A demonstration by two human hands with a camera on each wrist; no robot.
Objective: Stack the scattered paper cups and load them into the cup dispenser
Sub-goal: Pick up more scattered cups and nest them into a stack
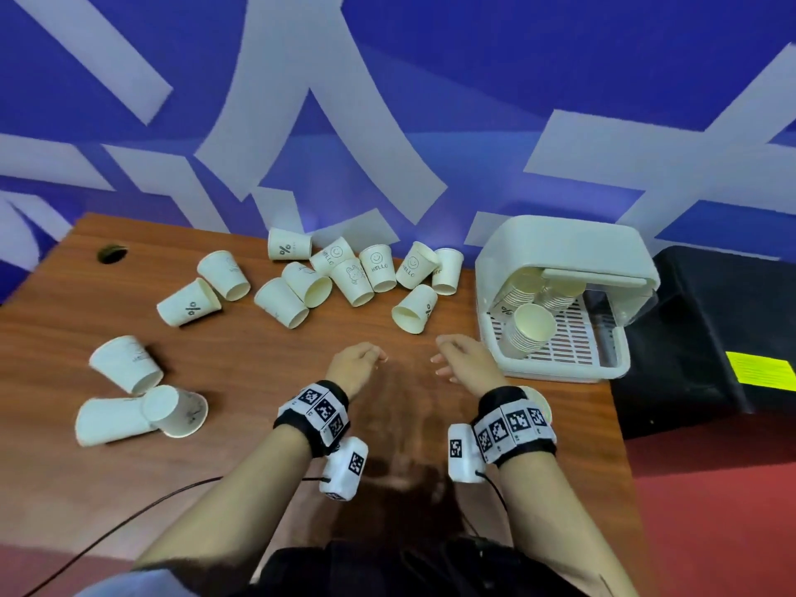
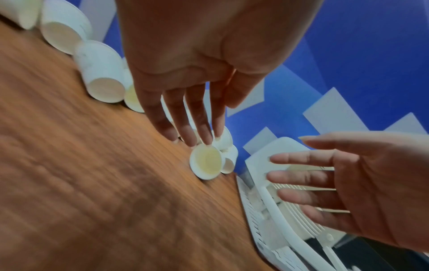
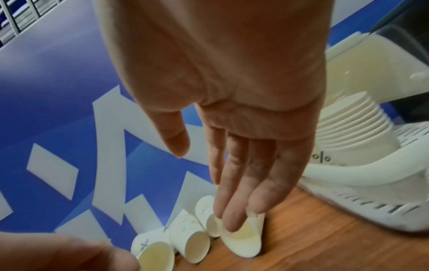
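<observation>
Our empty left hand (image 1: 354,364) and right hand (image 1: 463,356) hover, fingers relaxed; next we gather the nearest tipped white paper cup (image 1: 414,308) for stacking.

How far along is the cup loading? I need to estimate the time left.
Partly done. Several stacks of cups already lie inside the open cup dispenser. Nothing is in hand: the left hand and right hand hover empty over the wooden table, fingers relaxed. Left to do: over a dozen loose paper cups, a cluster near the wall and three at the left edge, unstacked.
</observation>
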